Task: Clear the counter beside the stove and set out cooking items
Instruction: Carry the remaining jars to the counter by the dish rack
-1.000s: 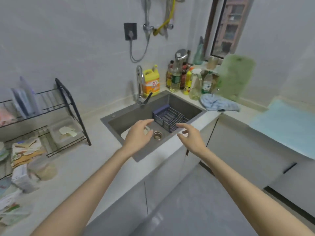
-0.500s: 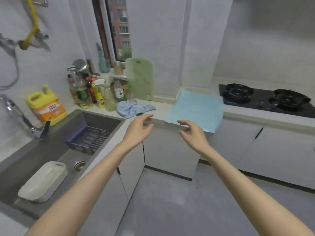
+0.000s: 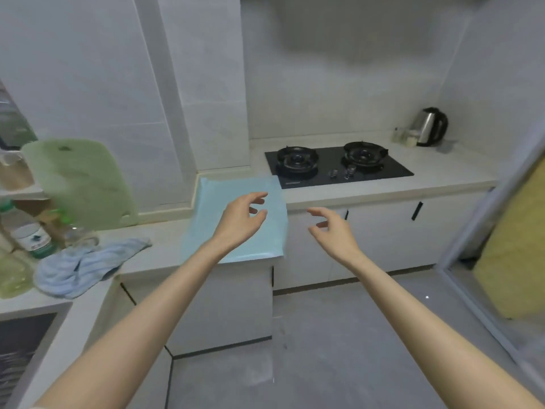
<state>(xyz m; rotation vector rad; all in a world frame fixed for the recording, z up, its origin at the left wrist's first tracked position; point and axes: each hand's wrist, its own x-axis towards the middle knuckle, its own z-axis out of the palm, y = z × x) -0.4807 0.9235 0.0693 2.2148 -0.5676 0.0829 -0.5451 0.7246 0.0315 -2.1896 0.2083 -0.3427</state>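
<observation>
Two hands: the left hand (image 3: 241, 221) and right hand (image 3: 331, 228) are both empty, with fingers loosely curled around nothing.
Left reach: the left hand hangs over the right half of the mat (image 3: 203, 214); I cannot tell whether it touches.
Right reach: the right hand is just past the mat's right edge, in front of the cabinet doors.
Mat position: the pale blue sheet lies flat on the bench (image 3: 368, 190), its far right corner against the stove (image 3: 339, 166).
Mat axis: it runs from the wall toward the person, and the near end droops over the bench lip.
Nearer hand: the left, judging by this view; the drooping end looks the easiest place to pinch.
Further off: a board (image 3: 79, 181) and a cloth (image 3: 85, 264) to the left, and a kettle (image 3: 429, 126) beyond the stove.
</observation>
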